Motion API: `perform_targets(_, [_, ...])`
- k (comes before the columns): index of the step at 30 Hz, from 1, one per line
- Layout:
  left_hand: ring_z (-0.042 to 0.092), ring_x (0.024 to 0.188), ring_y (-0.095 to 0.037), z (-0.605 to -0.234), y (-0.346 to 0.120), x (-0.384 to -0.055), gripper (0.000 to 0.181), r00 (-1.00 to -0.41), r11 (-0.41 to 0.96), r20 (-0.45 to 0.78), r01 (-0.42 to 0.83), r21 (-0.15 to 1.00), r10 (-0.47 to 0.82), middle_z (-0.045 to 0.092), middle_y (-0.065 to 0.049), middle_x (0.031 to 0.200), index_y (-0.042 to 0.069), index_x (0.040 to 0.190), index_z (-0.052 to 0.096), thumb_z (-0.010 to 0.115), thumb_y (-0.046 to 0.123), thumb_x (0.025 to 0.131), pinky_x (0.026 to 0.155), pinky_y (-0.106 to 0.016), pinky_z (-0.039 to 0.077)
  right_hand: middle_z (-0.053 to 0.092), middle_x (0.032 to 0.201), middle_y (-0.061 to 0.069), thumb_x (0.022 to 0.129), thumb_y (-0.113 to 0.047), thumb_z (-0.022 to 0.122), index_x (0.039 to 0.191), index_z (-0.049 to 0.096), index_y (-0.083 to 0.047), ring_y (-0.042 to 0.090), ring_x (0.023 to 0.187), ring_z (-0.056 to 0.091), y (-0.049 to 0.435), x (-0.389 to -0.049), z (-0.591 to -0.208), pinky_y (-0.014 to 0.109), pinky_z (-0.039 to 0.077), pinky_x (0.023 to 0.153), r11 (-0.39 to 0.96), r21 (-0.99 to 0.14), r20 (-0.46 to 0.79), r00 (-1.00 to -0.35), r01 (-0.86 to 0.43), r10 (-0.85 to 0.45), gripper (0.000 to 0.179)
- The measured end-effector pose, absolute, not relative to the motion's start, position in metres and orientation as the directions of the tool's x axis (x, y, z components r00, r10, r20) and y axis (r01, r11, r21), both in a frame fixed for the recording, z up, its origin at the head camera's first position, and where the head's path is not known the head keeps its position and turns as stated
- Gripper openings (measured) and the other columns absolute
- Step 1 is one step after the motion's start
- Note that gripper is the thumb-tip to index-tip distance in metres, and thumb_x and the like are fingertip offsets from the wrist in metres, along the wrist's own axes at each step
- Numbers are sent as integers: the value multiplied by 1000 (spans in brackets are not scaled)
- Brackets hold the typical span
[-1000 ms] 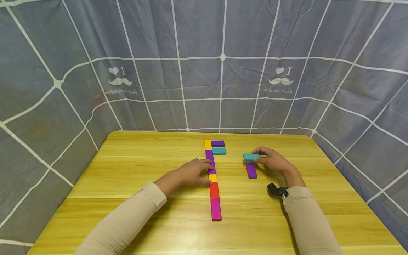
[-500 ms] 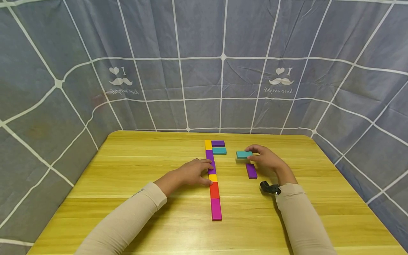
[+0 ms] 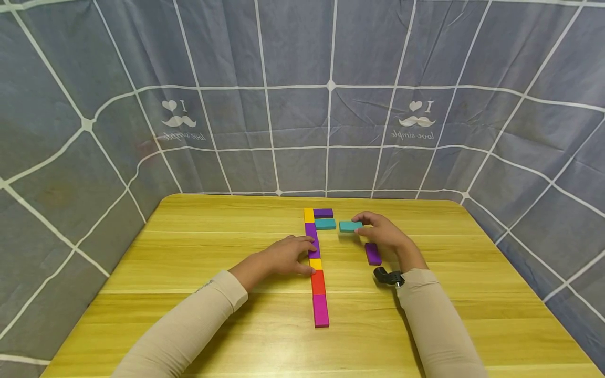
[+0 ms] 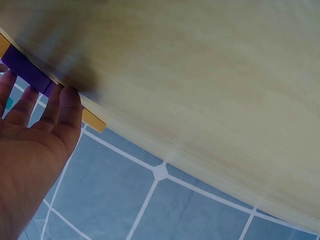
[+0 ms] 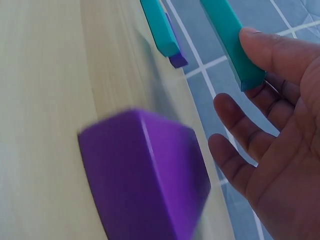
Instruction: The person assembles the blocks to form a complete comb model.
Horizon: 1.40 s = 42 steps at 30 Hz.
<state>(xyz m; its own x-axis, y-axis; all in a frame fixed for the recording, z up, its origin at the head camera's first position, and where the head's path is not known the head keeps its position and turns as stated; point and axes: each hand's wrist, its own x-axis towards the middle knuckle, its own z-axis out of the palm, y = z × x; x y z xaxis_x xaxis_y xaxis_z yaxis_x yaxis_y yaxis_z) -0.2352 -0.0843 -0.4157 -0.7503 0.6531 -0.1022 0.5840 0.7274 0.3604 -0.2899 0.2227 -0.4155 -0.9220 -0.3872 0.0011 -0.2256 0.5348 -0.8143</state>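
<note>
A column of flat rectangular blocks runs down the table in the head view: yellow (image 3: 309, 215), two purple ones end to end, a second yellow, red (image 3: 319, 282) and magenta (image 3: 321, 311). My left hand (image 3: 285, 255) rests its fingertips on this column at the lower purple block (image 3: 313, 252), thumb by the red block's top. Between thumb and fingers my right hand (image 3: 385, 231) pinches a teal block (image 3: 350, 227) by its right end, raised over the table. Its free end is close to another teal block (image 3: 325, 224) that juts right from the column.
A purple block (image 3: 323, 213) juts right beside the top yellow one. Another loose purple block (image 3: 373, 253) lies below my right hand, large in the right wrist view. A black wrist-camera mount (image 3: 388, 276) sticks out from my right wrist. A grey checked curtain (image 3: 302, 115) surrounds the table's back.
My right hand has moved left with the teal block, from above the loose purple block to near the other teal block. The left hand has stayed in place.
</note>
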Motion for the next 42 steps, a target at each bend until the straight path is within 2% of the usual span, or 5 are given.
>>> perform_targets(6, [39,141,-29,-416,-86,-237,61,-745,720,-93,595,356,661,42,-3,154,14,138,59,71,48,88,117,-41,29,56,124,23,96,-13,64,127,58,0,32,105,49,211,-292,-416,37,43,80,524,-822,-1,-919,-223,-394,34])
perform_targets(15, [39,140,-29,-413,-88,-236,60,-742,717,-95,594,366,663,42,-3,153,14,138,59,71,47,88,116,-40,30,59,121,18,95,-14,66,124,61,-4,32,110,50,195,-294,-420,46,39,97,549,-809,-11,-928,-210,-372,30])
perform_targets(27, [40,140,-28,-412,-88,-236,60,-741,714,-99,589,378,664,43,-3,153,15,137,59,72,47,88,115,-40,31,58,126,13,95,-11,65,121,63,-6,35,119,49,175,-295,-427,51,39,102,511,-839,-25,-925,-188,-380,26])
perform_targets(30, [40,139,-29,-413,-89,-236,59,-741,715,-97,591,374,664,43,-3,153,15,137,60,72,47,88,115,-41,31,58,125,13,96,-11,65,120,63,-6,34,117,49,171,-294,-429,50,40,100,515,-837,-25,-927,-185,-375,25])
perform_targets(42, [41,139,-29,-415,-92,-236,60,-734,706,-87,605,368,674,43,-4,153,15,137,59,71,48,88,115,-41,33,59,106,11,95,-10,66,120,64,-7,28,97,50,161,-295,-439,35,45,78,564,-809,-52,-937,-163,-346,25])
